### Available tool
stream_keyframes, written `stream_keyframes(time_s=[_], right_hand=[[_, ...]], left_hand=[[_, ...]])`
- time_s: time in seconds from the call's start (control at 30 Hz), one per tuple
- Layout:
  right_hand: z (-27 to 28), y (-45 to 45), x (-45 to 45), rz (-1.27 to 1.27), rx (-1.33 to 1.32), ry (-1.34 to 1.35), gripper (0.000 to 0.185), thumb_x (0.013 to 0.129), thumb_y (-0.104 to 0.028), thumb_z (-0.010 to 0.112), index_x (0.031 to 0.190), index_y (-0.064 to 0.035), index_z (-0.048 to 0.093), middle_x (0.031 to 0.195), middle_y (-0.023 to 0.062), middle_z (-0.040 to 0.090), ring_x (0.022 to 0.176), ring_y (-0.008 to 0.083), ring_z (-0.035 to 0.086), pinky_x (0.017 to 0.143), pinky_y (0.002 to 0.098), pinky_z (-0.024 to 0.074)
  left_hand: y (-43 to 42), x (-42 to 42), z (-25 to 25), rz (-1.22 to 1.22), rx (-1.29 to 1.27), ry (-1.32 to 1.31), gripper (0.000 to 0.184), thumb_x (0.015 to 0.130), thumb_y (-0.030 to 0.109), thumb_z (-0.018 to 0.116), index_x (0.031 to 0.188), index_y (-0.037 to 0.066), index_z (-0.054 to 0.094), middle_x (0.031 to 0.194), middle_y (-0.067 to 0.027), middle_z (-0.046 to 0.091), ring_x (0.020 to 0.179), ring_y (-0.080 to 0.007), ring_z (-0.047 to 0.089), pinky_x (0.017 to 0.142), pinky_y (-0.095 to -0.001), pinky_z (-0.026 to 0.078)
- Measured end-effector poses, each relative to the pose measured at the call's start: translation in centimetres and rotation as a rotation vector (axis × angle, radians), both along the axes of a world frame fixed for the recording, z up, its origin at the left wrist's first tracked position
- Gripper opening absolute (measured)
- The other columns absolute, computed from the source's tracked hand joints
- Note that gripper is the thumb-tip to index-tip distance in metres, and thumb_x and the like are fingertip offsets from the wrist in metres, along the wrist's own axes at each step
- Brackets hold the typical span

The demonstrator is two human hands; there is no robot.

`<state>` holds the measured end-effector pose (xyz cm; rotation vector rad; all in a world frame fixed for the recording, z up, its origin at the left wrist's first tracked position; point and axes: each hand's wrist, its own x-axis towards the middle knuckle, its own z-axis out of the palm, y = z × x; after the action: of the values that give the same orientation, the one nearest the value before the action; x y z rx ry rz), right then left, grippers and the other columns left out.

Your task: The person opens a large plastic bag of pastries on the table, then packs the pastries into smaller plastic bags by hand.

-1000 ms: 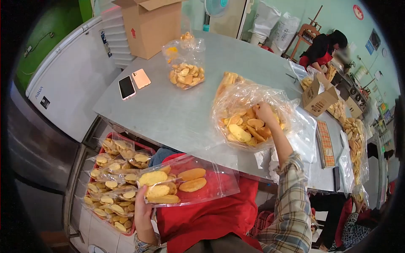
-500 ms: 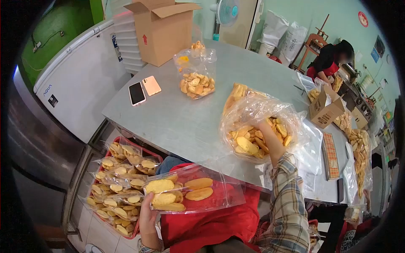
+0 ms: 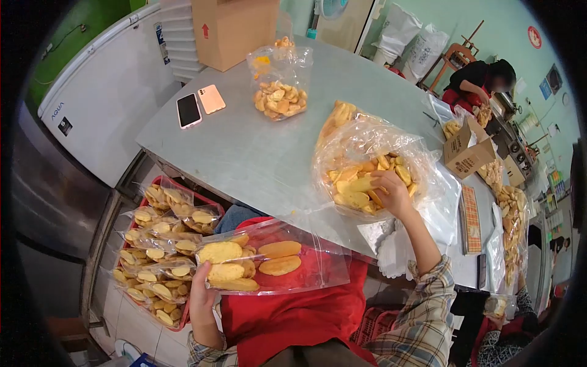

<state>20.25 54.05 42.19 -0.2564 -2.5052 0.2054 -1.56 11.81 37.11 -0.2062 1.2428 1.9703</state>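
My left hand [image 3: 200, 293] grips the closed end of a clear plastic bag [image 3: 324, 269] lying across my red apron. Several oval yellow slices [image 3: 221, 252] are inside it, bunched toward that hand, with two flat ones [image 3: 279, 265] farther along. On the table, a large clear bag [image 3: 342, 144] stands with its mouth spread, full of similar slices [image 3: 400, 174]. Over that mouth, my right hand [image 3: 394, 194] has its fingers closed on a yellow slice [image 3: 362, 185]. Whether more than one slice is in those fingers I cannot tell.
Beside my left arm, a red crate [image 3: 185, 319] holds several filled bags [image 3: 153, 252]. The metal table [image 3: 238, 156] bears two phones [image 3: 189, 111], a standing bag of pieces [image 3: 280, 101], cardboard boxes [image 3: 235, 37] and flat plastic bags [image 3: 443, 211]. A person [image 3: 471, 85] works at the far right.
My right hand has come up out of the large bag's contents with a yellow slice in its fingers. My left hand still holds the smaller bag. The view has shifted slightly.
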Motion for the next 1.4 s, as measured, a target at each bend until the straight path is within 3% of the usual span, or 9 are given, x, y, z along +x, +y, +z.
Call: stream_keyframes(time_s=[0.1,0.17,0.37,0.57,0.63,0.8,0.97,1.23,1.4], right_hand=[[0.4,-0.9,0.2,0.024,0.018,-0.015,0.021,0.069,-0.005,0.068,0.087,-0.0013,0.058,0.078,0.0092,0.058,0.071,0.0129,0.054,0.062,0.0262,0.0442],[0.9,-1.2,0.3,-0.169,-0.570,-0.190,0.029,0.071,-0.006,0.068,0.097,-0.0018,0.056,0.081,0.0057,0.058,0.072,0.0109,0.052,0.067,0.0246,0.0435],[-3.5,2.3,0.0,-0.250,-0.769,-0.207,0.029,0.075,-0.011,0.066,0.101,-0.0018,0.057,0.081,0.0016,0.058,0.072,0.0083,0.050,0.066,0.0217,0.0420],[-2.4,3.0,-1.1,-0.162,-0.604,-0.301,0.030,0.078,-0.016,0.063,0.105,-0.0034,0.057,0.082,0.0026,0.059,0.073,0.0104,0.051,0.068,0.0230,0.0423],[-3.9,4.3,-1.4,-0.029,-0.627,-0.153,0.032,0.075,-0.019,0.064,0.103,-0.0054,0.058,0.082,0.0071,0.061,0.074,0.0169,0.055,0.063,0.0313,0.0426],[0.8,2.9,-1.8,-0.197,-0.468,-0.473,0.026,0.077,-0.028,0.060,0.086,-0.0033,0.061,0.073,0.0119,0.061,0.068,0.0237,0.058,0.062,0.0358,0.0435],[7.9,-0.1,-1.2,-0.137,-0.572,-0.798,0.022,0.082,-0.024,0.057,0.078,-0.0029,0.062,0.064,0.0038,0.058,0.054,0.0122,0.053,0.049,0.0278,0.0403],[12.7,-3.6,1.4,0.278,-0.961,0.480,0.014,0.086,-0.014,0.053,0.081,-0.0020,0.059,0.062,-0.0034,0.051,0.053,0.0010,0.043,0.045,0.0163,0.0331],[10.8,-6.1,-1.6,0.533,-1.009,0.385,0.009,0.083,-0.008,0.055,0.082,-0.0002,0.059,0.062,-0.0029,0.051,0.053,0.0012,0.042,0.045,0.0164,0.0307]], left_hand=[[0.0,-0.1,0.0,-0.033,0.044,-0.008,0.040,0.082,0.023,0.053,0.115,0.000,0.048,0.112,-0.0092,0.054,0.103,-0.0210,0.051,0.087,-0.0330,0.040],[0.2,0.2,0.4,-0.018,0.049,0.001,0.040,0.082,0.023,0.053,0.115,0.001,0.048,0.113,-0.0090,0.053,0.104,-0.0208,0.051,0.088,-0.0330,0.040],[-0.3,0.1,-0.8,0.028,0.025,0.028,0.042,0.081,0.024,0.056,0.115,0.001,0.047,0.111,-0.0106,0.055,0.100,-0.0231,0.054,0.088,-0.0350,0.042],[-0.1,0.7,0.6,0.028,0.009,0.047,0.041,0.081,0.025,0.055,0.114,0.001,0.048,0.110,-0.0106,0.055,0.099,-0.0230,0.055,0.087,-0.0351,0.043],[-0.3,0.3,-0.5,0.035,-0.026,0.031,0.042,0.082,0.028,0.055,0.114,0.002,0.048,0.110,-0.0104,0.055,0.099,-0.0228,0.055,0.086,-0.0355,0.043],[-0.5,0.1,-0.7,0.015,-0.048,0.059,0.046,0.082,0.033,0.054,0.117,0.005,0.045,0.115,-0.0113,0.051,0.103,-0.0258,0.052,0.087,-0.0387,0.043],[-0.3,0.1,-0.2,0.047,-0.093,0.046,0.046,0.081,0.031,0.056,0.116,0.003,0.046,0.113,-0.0112,0.052,0.102,-0.0251,0.051,0.086,-0.0392,0.043],[-1.2,-1.0,-2.1,0.038,-0.071,0.036,0.057,0.079,0.042,0.055,0.123,0.008,0.041,0.119,-0.0089,0.048,0.108,-0.0268,0.047,0.089,-0.0441,0.041],[-2.0,-1.5,-2.6,0.019,-0.114,0.080,0.060,0.078,0.044,0.056,0.123,0.008,0.040,0.121,-0.0089,0.046,0.110,-0.0272,0.046,0.090,-0.0455,0.040]])
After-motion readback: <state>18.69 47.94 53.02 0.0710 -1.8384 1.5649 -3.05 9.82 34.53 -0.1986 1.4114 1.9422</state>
